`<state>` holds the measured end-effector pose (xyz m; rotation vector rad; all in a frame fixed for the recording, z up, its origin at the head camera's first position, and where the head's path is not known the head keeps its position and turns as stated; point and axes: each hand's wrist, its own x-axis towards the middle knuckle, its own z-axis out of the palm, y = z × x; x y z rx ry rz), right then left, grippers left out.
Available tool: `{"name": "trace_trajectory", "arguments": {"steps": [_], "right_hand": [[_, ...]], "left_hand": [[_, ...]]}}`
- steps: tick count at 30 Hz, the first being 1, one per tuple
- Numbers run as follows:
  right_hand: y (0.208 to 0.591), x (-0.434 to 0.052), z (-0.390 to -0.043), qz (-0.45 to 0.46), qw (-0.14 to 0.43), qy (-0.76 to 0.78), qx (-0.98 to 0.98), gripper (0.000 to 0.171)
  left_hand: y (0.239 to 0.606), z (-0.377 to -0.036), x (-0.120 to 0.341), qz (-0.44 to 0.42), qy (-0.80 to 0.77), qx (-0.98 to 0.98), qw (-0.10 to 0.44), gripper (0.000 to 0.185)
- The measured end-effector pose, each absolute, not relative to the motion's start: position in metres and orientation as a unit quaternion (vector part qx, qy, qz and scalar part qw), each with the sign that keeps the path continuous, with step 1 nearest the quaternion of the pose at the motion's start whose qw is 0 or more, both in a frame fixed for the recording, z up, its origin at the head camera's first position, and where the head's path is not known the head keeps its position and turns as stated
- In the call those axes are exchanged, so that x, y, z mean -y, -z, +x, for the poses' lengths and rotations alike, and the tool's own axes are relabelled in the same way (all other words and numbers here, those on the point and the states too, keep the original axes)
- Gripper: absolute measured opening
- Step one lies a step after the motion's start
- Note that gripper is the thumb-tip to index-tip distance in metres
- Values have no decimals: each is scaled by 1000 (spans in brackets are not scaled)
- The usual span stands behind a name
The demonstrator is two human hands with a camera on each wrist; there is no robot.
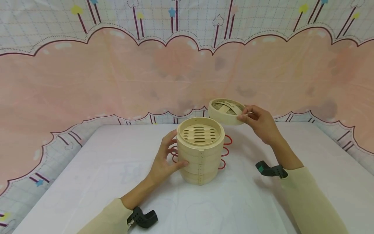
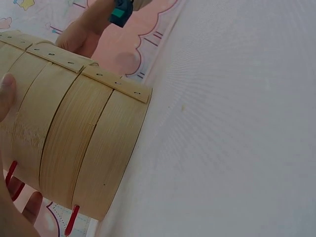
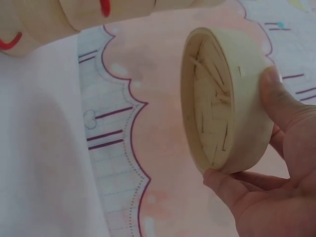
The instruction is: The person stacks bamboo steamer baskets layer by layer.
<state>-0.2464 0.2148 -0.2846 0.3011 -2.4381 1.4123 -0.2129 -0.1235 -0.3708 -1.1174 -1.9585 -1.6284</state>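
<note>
A stack of bamboo steamer tiers (image 1: 200, 151) stands on the white table (image 1: 87, 182), its slatted inside open to view. My left hand (image 1: 163, 161) grips the stack's left side, thumb on the front wall; in the left wrist view the thumb tip (image 2: 7, 94) lies on the steamer wall (image 2: 79, 133). My right hand (image 1: 260, 122) holds the round bamboo lid (image 1: 226, 111) in the air behind and right of the stack, underside up. In the right wrist view my thumb and fingers (image 3: 269, 187) pinch the lid's rim (image 3: 224, 118).
A red wire rack (image 1: 225, 152) sits under the steamer, loops showing at both sides. The table is walled by a pink and grid-patterned backdrop (image 1: 117, 74) behind and at the sides. Black camera mounts sit on both wrists.
</note>
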Motion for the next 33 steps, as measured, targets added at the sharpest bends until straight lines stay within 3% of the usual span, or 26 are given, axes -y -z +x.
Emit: {"name": "trace_trajectory", "arguments": {"steps": [12,33], "right_hand": [[271,-209,-233,108,156,-489,852,32],[260,-193,-219,158,145,-486,847,26]], "left_hand": [[349,-192,121,-390,573,699,176,90],[345,-190,121,-384,576,702,165,90]]}}
